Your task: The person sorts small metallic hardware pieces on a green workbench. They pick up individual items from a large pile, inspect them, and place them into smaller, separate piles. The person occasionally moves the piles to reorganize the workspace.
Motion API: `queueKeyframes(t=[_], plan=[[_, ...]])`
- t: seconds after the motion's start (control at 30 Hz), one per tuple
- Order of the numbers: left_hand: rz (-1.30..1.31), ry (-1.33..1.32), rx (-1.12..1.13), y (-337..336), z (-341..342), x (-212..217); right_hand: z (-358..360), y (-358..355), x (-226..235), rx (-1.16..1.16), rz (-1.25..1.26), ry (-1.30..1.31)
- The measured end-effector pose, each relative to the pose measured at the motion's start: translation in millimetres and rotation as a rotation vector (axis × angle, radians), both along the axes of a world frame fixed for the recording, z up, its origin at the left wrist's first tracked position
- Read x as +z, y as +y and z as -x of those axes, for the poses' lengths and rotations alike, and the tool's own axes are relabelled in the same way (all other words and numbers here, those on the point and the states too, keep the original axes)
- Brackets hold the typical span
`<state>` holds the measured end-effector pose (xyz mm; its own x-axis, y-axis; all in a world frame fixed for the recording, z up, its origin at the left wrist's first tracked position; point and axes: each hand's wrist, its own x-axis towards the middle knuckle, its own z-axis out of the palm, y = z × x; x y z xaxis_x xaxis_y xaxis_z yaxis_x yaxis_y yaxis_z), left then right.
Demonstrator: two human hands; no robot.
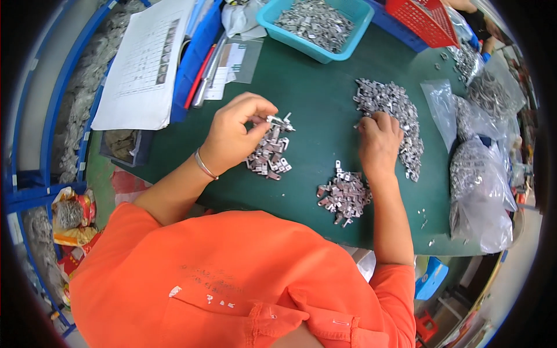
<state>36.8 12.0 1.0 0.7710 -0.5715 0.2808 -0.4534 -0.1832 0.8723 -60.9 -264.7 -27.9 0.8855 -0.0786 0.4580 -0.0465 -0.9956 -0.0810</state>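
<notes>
My left hand is closed in a pinch on small metal brackets, above a small heap of similar brackets on the green table. My right hand rests at the left edge of a long, larger pile of grey metal parts. Its fingers curl downward and are pressed together; what they hold, if anything, is hidden beneath them. Just below that hand lies another small heap of metal brackets, close to my right wrist.
A turquoise basin full of metal parts stands at the back, beside a red basket. Plastic bags of parts line the right edge. Papers and a blue file holder occupy the left. Another person's hand shows at the far right.
</notes>
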Motion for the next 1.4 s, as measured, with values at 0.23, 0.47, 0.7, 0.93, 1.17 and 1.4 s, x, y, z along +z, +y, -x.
queueKeyframes(t=[0.23, 0.47, 0.7, 0.93, 1.17, 1.4], plan=[[-0.224, -0.210, -0.061, 1.3, 4.5, -5.2, 39.4, 40.6, 14.3, 0.053, -0.843, -0.049], [0.162, 0.700, -0.374, -57.3, 41.0, 5.3, 63.9, 65.2, 18.2, 0.111, -0.884, -0.193], [0.168, 1.004, -0.447, -70.4, 51.2, 6.6, 79.6, 71.4, 14.7, 0.066, -1.053, -0.256], [0.155, 1.021, -0.447, -71.2, 55.8, 5.4, 93.7, 66.3, 23.5, -0.007, -1.543, -0.043], [0.044, 0.229, -0.497, -72.4, 58.9, -4.9, 102.5, 41.0, 22.2, 0.171, -0.796, -0.117], [-0.042, 0.489, -0.481, -63.5, 60.5, -6.9, 87.8, -5.7, 19.9, 0.058, -0.448, -0.092]])
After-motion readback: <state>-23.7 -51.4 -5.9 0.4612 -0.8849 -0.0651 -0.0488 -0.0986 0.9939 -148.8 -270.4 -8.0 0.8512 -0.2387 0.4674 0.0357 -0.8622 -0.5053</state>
